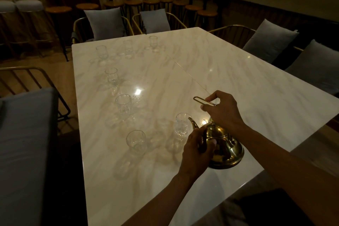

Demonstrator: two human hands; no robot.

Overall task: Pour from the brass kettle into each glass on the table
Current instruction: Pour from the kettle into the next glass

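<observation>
Dim marble tabletop [238, 79]: brass kettle [224, 149], rigid, likely heavy and slick, right hand [222, 111] pinching its wire handle [203, 101], left hand [197, 149] cupping its spout side beside nearest glass [182, 124].

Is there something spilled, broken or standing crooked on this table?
Nothing stands out. All seven glasses stand upright on the marble table; I see no clear spill. The brass kettle sits upright, held by both hands.

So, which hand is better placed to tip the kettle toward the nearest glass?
Right hand: it grips the kettle handle. Left hand only steadies the brass kettle beside the glass.
</observation>
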